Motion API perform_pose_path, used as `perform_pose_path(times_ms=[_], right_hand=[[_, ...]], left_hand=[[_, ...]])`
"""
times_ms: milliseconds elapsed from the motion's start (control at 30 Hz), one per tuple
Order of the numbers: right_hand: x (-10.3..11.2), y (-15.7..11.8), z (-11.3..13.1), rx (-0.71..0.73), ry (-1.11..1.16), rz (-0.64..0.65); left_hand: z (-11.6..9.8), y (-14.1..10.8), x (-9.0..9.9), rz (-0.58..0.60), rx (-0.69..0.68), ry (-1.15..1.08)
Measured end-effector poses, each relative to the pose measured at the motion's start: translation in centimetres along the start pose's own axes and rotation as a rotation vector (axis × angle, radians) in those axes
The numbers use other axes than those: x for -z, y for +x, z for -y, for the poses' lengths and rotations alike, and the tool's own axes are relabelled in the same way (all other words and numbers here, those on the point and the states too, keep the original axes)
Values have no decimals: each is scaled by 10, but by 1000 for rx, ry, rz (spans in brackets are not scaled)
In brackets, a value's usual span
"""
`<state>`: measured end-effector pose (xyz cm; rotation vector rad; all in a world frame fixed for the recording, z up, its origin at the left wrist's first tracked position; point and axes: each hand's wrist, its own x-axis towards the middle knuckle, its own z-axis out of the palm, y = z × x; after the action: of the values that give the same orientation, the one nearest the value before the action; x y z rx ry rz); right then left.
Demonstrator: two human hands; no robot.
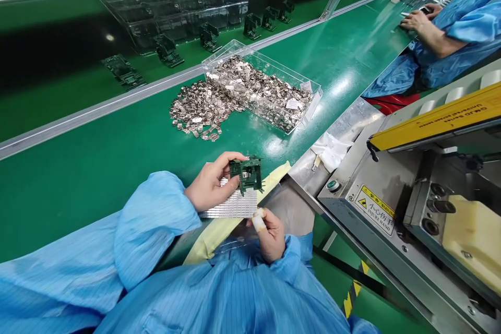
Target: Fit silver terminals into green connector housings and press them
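My left hand [214, 183] is closed around a small green circuit board assembly [250, 176], its thin pins sticking out at the edges. Beneath it lies a sheet of small silver labels [237, 207] in rows, by the bench's near edge. My right hand [271, 235] is at the sheet's lower right corner with thumb and fingers pressed together. A white wrap [259, 221] with yellowish stains covers one of its digits. Whether these fingers grip the sheet's corner or something small is hidden. Yellow tape [279, 175] runs along the bench edge beside the sheet.
A clear plastic box [316, 102] of small metal pieces stands ahead, with a pile of them [201, 109] spilled beside it. Behind the metal rail [94, 112] are several green boards [168, 51] and a clear tray [183, 2]. A machine [376, 209] stands right; a co-worker's hands [417, 20] are beyond.
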<state>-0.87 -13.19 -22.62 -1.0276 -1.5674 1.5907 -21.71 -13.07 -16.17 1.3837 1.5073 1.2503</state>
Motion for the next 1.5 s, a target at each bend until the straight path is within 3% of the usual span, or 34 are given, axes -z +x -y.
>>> perform_pose_path(times_ms=[267, 500, 633, 767, 1000, 1133, 1300, 1500], right_hand=[[29, 5, 2, -105, -213, 86], [48, 7, 52, -12, -362, -42], [37, 13, 82, 60, -188, -132], [20, 24, 90, 78, -58, -161], [-1, 42, 91, 312, -297, -171], [-16, 46, 90, 367, -397, -155], [-27, 46, 86, 463, -507, -244], [-26, 47, 87, 363, -435, -230]], left_hand=[[4, -1, 0, -16, 13, -82], [5, -4, -3, -42, -11, -282], [-1, -10, -7, -4, 9, -445], [-4, -15, -10, 15, 7, -510], [-4, -17, -10, 20, -16, -403], [-6, -18, -10, 24, -41, -315], [-7, -20, -10, 4, -68, -219], [-9, -20, -8, 15, -127, -149]])
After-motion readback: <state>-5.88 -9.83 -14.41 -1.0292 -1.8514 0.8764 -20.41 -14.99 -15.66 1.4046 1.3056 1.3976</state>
